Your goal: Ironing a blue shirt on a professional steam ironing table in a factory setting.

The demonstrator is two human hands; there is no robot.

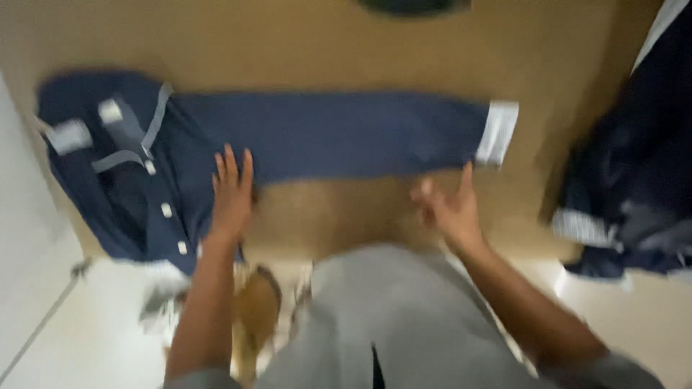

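Note:
A navy blue garment (324,133) with white buttons and a white cuff (499,132) lies spread across a tan surface (324,50). Its long sleeve or leg stretches to the right. My left hand (232,191) lies flat, fingers apart, on the garment's lower edge near the button strip. My right hand (450,207) hovers just below the stretched part, fingers loosely spread, holding nothing. The picture is blurred by motion.
A second pile of navy cloth (634,180) with white trim lies at the right edge of the surface. A dark round object (414,6) sits at the far edge. My grey trousers (389,324) fill the bottom middle; pale floor lies below left.

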